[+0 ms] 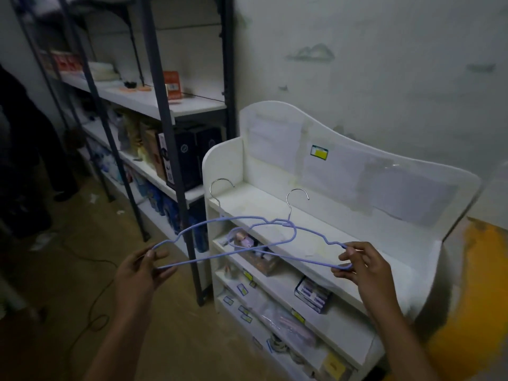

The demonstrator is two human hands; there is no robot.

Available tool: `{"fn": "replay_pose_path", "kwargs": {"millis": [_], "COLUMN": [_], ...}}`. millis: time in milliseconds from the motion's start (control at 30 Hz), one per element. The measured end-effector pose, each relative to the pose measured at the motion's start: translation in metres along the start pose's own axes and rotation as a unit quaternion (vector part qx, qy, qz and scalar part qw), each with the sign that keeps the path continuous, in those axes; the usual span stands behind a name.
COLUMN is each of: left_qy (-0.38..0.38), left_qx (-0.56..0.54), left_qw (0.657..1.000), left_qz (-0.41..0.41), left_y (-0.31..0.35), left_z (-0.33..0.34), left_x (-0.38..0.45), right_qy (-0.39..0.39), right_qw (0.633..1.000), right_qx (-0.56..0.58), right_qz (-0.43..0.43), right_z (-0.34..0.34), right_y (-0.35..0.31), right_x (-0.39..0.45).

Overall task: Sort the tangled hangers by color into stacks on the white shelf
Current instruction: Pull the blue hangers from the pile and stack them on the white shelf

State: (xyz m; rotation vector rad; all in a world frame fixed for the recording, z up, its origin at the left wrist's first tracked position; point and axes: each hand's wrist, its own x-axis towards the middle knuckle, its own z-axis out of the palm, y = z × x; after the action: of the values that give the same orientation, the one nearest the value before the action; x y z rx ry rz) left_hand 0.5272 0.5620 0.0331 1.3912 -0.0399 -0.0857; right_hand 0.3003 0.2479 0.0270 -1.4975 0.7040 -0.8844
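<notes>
Two lilac hangers (242, 237), overlapped and crossed, hang in the air at the frame's centre, hooks pointing to 12 o'clock over the white shelf (316, 237). The left hand (140, 273), at 8 o'clock, pinches one hanger's end in a closed grip. The right hand (362, 266), at 4 o'clock, pinches the other's end. A dark rack (165, 111) stands at 10 o'clock.
</notes>
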Motion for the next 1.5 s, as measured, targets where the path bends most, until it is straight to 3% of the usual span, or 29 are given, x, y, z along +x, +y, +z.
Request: {"fn": "replay_pose_path", "kwargs": {"millis": [433, 800, 1167, 1500], "left_qy": [-0.039, -0.122, -0.205, -0.241], "left_qx": [0.027, 0.014, -0.007, 0.017], "left_qw": [0.999, 0.991, 0.973, 0.962], "left_qz": [-0.005, -0.050, -0.101, -0.131], "left_y": [-0.017, -0.048, -0.079, -0.101], "left_z": [0.089, 0.167, 0.213, 0.236], "left_x": [0.124, 0.239, 0.373, 0.418], "right_qy": [0.016, 0.107, 0.147, 0.201], "right_qw": [1.000, 0.994, 0.983, 0.957], "right_qx": [0.004, -0.002, 0.035, 0.075], "right_qz": [0.015, 0.031, 0.106, 0.197], "right_z": [0.045, 0.074, 0.174, 0.230], "right_y": [0.024, 0.054, 0.100, 0.161], "right_x": [0.129, 0.188, 0.240, 0.254]}}
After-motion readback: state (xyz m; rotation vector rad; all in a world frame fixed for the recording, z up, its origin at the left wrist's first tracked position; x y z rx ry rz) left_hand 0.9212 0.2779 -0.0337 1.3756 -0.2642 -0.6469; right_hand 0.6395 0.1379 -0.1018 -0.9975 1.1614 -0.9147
